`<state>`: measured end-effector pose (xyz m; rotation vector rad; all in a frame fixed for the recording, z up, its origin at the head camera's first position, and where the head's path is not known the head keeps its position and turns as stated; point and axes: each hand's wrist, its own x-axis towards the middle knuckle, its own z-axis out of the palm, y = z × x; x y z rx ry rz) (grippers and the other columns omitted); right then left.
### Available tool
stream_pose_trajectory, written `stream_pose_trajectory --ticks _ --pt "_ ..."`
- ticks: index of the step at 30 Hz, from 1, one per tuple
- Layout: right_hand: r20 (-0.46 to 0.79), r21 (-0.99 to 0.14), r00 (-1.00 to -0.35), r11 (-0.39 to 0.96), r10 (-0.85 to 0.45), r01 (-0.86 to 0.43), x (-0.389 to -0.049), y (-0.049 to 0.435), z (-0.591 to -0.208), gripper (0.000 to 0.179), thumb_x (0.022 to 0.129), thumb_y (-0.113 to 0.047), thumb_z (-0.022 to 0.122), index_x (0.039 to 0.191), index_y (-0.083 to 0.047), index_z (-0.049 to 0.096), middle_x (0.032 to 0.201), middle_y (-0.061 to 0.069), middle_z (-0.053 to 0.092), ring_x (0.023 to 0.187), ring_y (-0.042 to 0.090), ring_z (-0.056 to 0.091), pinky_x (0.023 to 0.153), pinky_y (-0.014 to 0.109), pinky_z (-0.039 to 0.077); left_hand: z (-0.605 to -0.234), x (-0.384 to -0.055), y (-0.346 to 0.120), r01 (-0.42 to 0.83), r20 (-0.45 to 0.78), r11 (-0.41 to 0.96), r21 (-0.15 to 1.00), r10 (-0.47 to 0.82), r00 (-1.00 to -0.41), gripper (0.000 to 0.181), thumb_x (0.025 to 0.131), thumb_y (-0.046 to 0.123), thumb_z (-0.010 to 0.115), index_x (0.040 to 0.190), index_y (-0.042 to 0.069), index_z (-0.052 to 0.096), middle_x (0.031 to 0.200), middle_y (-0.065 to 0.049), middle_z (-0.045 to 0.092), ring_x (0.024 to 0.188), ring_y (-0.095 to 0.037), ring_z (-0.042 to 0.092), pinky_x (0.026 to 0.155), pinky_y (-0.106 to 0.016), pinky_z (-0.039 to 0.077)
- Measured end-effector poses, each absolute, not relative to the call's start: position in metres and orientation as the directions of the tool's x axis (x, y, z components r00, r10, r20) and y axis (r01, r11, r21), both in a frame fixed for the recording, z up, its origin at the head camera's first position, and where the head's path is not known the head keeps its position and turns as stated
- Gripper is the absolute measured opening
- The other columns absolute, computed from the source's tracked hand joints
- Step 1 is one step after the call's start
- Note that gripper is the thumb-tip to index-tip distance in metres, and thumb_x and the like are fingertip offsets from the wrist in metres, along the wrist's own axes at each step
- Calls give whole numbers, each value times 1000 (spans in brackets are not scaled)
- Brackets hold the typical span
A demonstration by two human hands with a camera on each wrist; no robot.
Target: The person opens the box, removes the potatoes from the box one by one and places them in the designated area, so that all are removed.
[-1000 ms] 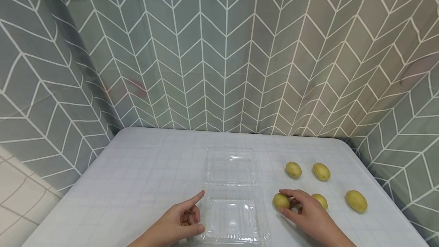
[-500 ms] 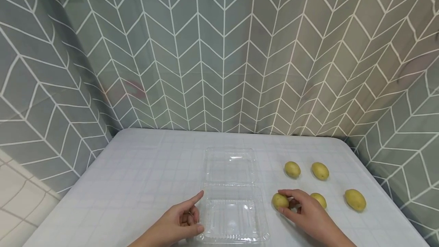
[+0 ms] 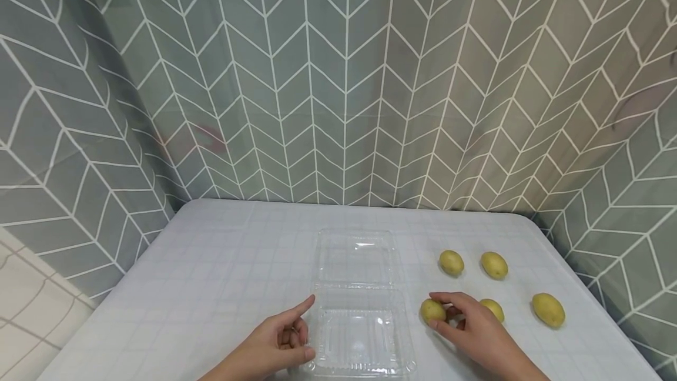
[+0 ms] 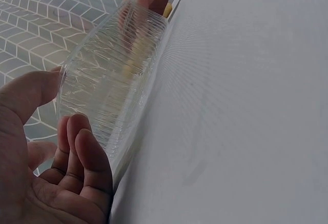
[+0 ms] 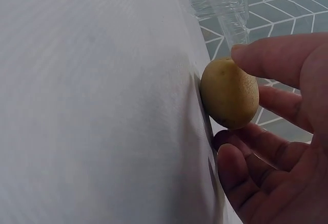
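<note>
In the head view, my left hand (image 3: 275, 337) is at the left rim of a clear plastic clamshell container (image 3: 357, 363), which lies unfolded on the table. Its thumb and index finger are spread apart along that rim, and the remaining fingers bend loosely beside the wall. The left wrist view shows a fingertip right at the container's edge. To the right of the container, my right hand (image 3: 473, 322) pinches a small yellow potato (image 3: 432, 310) between thumb and fingers. Seen from the right wrist, this potato (image 5: 230, 93) sits close against the white cloth, the thumb on its upper side.
Another potato (image 3: 492, 308) lies partly hidden behind the right hand. Two potatoes, one on the left (image 3: 451, 263) and one on the right (image 3: 494, 265), rest farther back, and one more potato (image 3: 548, 310) lies far right. Patterned curtains (image 3: 338, 104) enclose the white-covered table (image 3: 222, 251).
</note>
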<state>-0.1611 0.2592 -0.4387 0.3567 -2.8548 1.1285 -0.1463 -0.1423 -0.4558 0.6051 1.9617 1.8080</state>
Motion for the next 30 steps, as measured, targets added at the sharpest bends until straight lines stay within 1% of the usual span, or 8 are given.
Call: stream_pose_trajectory --ticks 3,7,10,17,22,25,30 --pt "145 -679 -969 692 -201 -246 -161 259 -439 45 84 -33 80 124 -17 66 115 -5 64 89 5 61 70 26 52 -455 -146 -142 44 -5 74 996 562 -827 80 91 12 72 156 3 26 96 -7 53 75 -7 52 65 -19 47" --pt "197 -678 -954 671 -226 -299 -161 260 -440 44 86 -31 79 124 -15 65 113 -3 65 89 5 62 69 26 52 -455 -146 -142 27 -19 73 997 557 -830 81 91 12 73 156 4 26 96 -7 53 74 -7 52 65 -20 47" --pt "211 -677 -949 666 -232 -313 -161 261 -441 43 86 -30 79 124 -14 65 112 -4 65 89 5 62 69 26 52 -455 -146 -141 14 -25 67 998 555 -832 81 91 12 73 156 4 26 97 -7 52 74 -7 52 64 -19 47" --pt "174 -679 -959 678 -222 -280 -161 262 -441 43 86 -31 79 124 -14 65 110 -5 65 90 5 61 69 26 52 -455 -146 -141 -3 -29 48 999 553 -833 80 92 11 72 156 2 24 98 -7 53 75 -7 51 65 -19 46" --pt "138 -674 -969 697 -205 -244 -161 262 -440 44 86 -32 79 124 -15 66 109 -6 65 91 5 60 69 25 51 -456 -147 -143 6 -21 47 999 557 -830 77 95 11 67 157 6 22 101 -9 53 71 -6 51 63 -20 47" --pt "130 -674 -970 699 -204 -238 -162 261 -440 44 86 -32 79 124 -16 66 109 -6 65 91 5 60 69 25 51 -456 -148 -143 17 -3 31 999 561 -828 74 97 11 63 157 5 20 102 -10 53 70 -7 51 63 -23 49" --pt "123 -677 -971 698 -206 -234 -163 260 -440 43 86 -33 79 124 -17 66 110 -6 65 91 6 61 69 24 51 -455 -148 -144 1 -6 13 1000 550 -835 69 100 12 59 157 5 20 103 -10 51 74 -9 54 68 -27 52"
